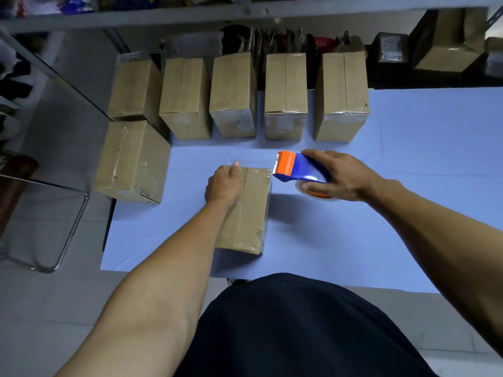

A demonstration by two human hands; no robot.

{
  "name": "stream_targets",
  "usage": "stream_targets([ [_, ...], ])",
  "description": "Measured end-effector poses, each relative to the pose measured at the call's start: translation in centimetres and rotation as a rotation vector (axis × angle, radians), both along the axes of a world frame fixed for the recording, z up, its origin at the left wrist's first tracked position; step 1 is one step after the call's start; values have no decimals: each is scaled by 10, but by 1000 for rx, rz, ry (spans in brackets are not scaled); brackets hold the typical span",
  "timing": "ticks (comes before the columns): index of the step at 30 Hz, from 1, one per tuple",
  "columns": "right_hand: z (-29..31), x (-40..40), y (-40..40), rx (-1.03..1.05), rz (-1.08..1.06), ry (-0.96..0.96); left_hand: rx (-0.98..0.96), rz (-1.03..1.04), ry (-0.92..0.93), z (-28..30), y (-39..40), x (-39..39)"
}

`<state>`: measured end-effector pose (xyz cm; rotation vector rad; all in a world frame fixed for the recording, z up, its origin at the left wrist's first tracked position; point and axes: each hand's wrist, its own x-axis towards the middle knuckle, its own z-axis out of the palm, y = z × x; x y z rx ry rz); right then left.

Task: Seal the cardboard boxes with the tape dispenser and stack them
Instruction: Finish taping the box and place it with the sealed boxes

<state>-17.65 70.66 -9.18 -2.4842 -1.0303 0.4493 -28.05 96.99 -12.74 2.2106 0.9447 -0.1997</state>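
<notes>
Blue-covered table (408, 159) under cluttered shelf (190, 14)

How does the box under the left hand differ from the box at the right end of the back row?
The near box lies under the left hand, beside the tape dispenser gripped by the right hand; the right-end box stands untouched. The near box sits alone mid-table; the right-end box stands in a row. Both are plain brown cardboard.

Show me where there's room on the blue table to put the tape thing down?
The widest bare patch is the right side of the blue table, right of the right hand holding the tape dispenser and past the last box in the back row. There is also bare room near the front edge. The back and left are crowded with boxes.
</notes>
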Motion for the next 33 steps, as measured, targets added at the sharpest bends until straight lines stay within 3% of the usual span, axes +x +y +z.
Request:
stream_targets([
  [24,-8,-2,-13,-16,4,93,2,21,-2,6,-2,0],
  [33,-5,-6,1,-177,-26,-51,19,25,1,12,-9,1],
])
